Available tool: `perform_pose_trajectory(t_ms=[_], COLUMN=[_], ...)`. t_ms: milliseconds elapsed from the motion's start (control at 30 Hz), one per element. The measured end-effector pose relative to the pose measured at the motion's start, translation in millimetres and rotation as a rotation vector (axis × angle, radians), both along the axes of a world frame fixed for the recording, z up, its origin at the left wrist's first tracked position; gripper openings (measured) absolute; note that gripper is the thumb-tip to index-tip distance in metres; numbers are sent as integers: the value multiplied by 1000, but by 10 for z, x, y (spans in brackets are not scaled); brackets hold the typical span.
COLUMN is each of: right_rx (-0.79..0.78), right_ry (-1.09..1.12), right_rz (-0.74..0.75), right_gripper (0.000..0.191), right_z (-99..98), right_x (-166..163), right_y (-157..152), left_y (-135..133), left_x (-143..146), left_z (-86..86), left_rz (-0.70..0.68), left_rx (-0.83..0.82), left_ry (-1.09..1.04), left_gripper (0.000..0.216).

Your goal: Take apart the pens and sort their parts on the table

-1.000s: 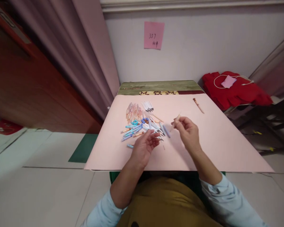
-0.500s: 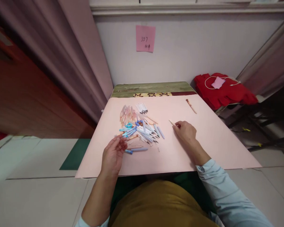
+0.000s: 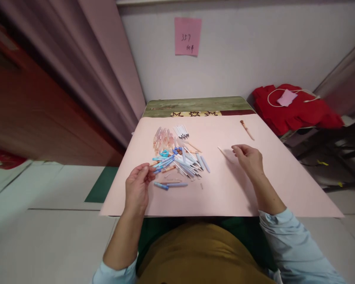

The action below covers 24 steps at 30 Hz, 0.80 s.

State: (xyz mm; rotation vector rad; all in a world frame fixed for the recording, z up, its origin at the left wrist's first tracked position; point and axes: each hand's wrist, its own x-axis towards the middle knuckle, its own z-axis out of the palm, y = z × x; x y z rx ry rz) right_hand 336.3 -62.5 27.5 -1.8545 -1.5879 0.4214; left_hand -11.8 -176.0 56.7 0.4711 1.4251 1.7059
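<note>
My left hand (image 3: 138,187) hovers at the left front of a loose pile of pen parts. Its thumb and fingertips are pinched together; whatever is between them is too small to make out. The pile has blue pen barrels (image 3: 165,162), white refills with dark tips (image 3: 187,162) and small blue and brown pieces (image 3: 177,150). My right hand (image 3: 250,159) is raised over the paper to the right, fingers loosely curled, with nothing visible in them. A thin pale stick-like pen part (image 3: 224,153) lies just left of its fingertips, apart from them.
A beige pen with a brown top (image 3: 247,130) lies at the back right of the pink paper (image 3: 272,177). Pinkish clear barrels (image 3: 163,139) and a bunch of white refills (image 3: 181,131) sit behind the pile. Red cloth (image 3: 296,108) is beyond the table's right edge.
My right hand has let go of the pale pen part and risen to the right. My left hand stays pinched beside the pile. The camera view has shifted slightly.
</note>
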Motion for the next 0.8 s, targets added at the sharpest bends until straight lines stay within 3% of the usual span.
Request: perform_pose_trajectory(t_ms=[167, 367, 633, 800], right_rx=[-19, -221, -110, -15], right_ry=[-90, -236, -337, -290], right_rz=[-68, -39, 42, 103], right_gripper=[39, 47, 28, 26], right_z=[105, -68, -179, -231], right_x=[-258, -96, -184, -198], right_y=[139, 177, 115, 110], left_y=[-24, -89, 103, 110], left_x=[-20, -145, 150, 126], left_z=[60, 23, 14, -31], left_rz=[-52, 7, -128, -95], left_rx=[27, -13, -25, -30], left_ry=[132, 184, 221, 321], left_gripper=[40, 40, 38, 39])
